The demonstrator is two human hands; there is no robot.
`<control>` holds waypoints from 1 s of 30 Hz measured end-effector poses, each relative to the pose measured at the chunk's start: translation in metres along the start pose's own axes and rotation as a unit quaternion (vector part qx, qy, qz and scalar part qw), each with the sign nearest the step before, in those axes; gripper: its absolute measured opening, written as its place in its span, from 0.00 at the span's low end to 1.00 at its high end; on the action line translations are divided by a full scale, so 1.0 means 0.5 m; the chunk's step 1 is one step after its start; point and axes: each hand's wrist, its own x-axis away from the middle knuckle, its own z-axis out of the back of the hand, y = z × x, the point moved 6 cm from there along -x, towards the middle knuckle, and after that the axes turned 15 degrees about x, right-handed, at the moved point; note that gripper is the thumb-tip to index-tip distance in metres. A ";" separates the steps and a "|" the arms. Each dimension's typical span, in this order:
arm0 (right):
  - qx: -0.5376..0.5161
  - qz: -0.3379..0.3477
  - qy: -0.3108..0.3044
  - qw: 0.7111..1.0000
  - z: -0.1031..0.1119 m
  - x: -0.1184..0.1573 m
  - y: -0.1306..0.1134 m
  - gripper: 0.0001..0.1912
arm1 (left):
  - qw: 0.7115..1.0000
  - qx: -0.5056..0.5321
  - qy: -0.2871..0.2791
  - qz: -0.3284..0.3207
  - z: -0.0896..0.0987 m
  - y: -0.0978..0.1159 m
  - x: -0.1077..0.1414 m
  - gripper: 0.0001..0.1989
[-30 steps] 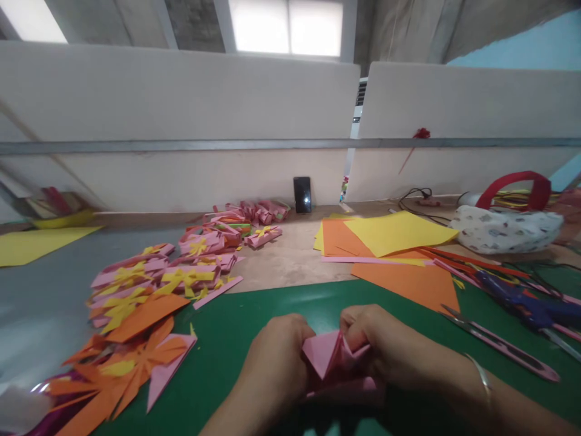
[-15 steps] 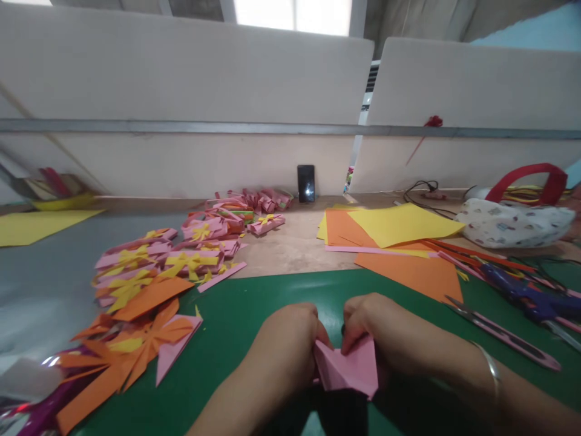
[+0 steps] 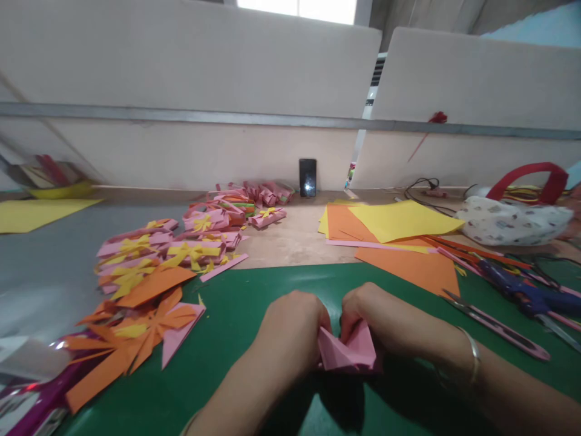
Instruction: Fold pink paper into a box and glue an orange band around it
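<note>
Two hands: your left hand [image 3: 294,318] and right hand [image 3: 373,312] were curled nearly closed, pinching opposite sides of the folded pink paper [image 3: 347,356].
Pink paper: it sat between your hands, above the green mat [image 3: 245,315] on the bench [image 3: 290,245]; most fingertips were hidden, so how tightly they pressed could not be told.
Folds: uneven pulling could have skewed or torn them, and a hard squeeze could have crushed the raised middle.
Orange paper flowers [image 3: 154,327]: these lay left of your left forearm; a wide swing of it could have bent their thin petals.
Pink-handled craft knife [image 3: 503,330]: it lay beyond your right forearm, near the blue glue gun [image 3: 521,292]; a careless reach could have met its point.
</note>
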 end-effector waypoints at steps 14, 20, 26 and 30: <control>-0.168 -0.072 -0.036 0.983 0.013 0.016 0.026 0.04 | 0.998 -0.057 -0.016 -0.018 0.007 -0.016 0.006 0.05; -0.189 -0.110 0.075 0.973 0.050 0.027 0.030 0.04 | 0.999 0.047 -0.022 0.002 0.020 -0.011 0.017 0.04; -0.148 -0.096 0.129 0.976 0.042 0.023 0.030 0.06 | 0.977 0.197 -0.072 -0.029 0.014 -0.001 0.010 0.06; -0.146 -0.110 0.119 0.976 0.029 0.020 0.037 0.06 | 0.982 0.187 -0.029 -0.025 0.016 -0.003 0.000 0.08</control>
